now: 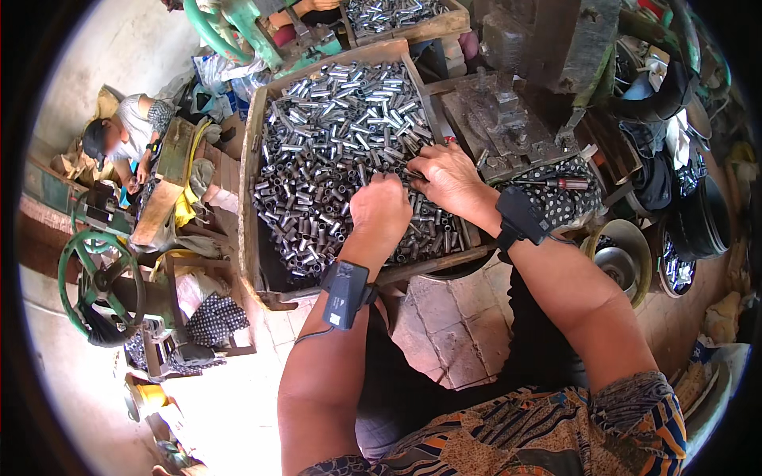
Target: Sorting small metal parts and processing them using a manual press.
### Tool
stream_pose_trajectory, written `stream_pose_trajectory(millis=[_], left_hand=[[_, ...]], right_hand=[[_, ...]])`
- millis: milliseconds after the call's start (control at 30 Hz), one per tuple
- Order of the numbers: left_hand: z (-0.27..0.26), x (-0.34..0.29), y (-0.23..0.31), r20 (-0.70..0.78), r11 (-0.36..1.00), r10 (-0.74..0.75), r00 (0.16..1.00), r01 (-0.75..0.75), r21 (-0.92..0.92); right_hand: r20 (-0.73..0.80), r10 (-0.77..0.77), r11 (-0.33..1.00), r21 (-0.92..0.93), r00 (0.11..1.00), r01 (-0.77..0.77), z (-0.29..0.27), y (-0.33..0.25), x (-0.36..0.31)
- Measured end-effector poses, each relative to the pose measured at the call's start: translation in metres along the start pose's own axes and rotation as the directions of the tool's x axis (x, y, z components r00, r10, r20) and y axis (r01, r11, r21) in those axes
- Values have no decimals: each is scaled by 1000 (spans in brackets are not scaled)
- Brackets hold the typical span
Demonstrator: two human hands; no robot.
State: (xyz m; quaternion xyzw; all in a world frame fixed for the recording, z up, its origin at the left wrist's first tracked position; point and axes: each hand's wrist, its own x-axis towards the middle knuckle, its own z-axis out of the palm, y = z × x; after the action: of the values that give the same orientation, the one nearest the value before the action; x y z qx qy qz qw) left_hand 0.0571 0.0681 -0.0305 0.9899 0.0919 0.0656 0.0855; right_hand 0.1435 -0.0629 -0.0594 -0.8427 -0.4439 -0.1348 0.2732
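Note:
A shallow wooden tray (pixel 249 182) holds a heap of short metal tubes (pixel 349 103), shiny toward the far side and darker toward the near side. Over the near right part of the heap, my left hand (pixel 381 208) is closed, with a metal tube (pixel 363 173) showing at its fingertips. My right hand (pixel 454 178) reaches in across the tray's right side, fingers bent and pressed together close to the left hand. Whatever lies between its fingertips is too small and covered to make out. Each wrist wears a black strapped device.
Right of the tray stands a heavy metal press (pixel 508 119) with a flat bed. A red-handled screwdriver (pixel 567 183) lies on dotted cloth. Buckets (pixel 623 254) with metal parts stand farther right. At left, a person (pixel 131 135) works beside a green handwheel (pixel 99 278). Another tray (pixel 429 25) is beyond.

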Motion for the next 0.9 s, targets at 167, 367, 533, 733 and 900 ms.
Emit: stream_pose_trajectory(millis=[167, 367, 533, 733, 900], left_hand=[[9, 5, -1, 53, 994, 61, 997, -65, 85], [5, -3, -4, 42, 999, 37, 998, -38, 18], [-3, -8, -13, -28, 785, -121, 992, 78, -614], [-23, -24, -2, 27, 234, -211, 977, 77, -969], [-32, -36, 3, 141, 52, -227, 964, 157, -986]], right_hand=[[31, -59, 997, -53, 998, 61, 2, 3, 2], [-25, 34, 986, 164, 999, -29, -9, 2, -5], [84, 231, 740, 631, 969, -231, -11, 10, -16], [249, 337, 365, 854, 908, -370, -29, -12, -32], [205, 320, 241, 926, 925, -289, -30, -33, -40]])
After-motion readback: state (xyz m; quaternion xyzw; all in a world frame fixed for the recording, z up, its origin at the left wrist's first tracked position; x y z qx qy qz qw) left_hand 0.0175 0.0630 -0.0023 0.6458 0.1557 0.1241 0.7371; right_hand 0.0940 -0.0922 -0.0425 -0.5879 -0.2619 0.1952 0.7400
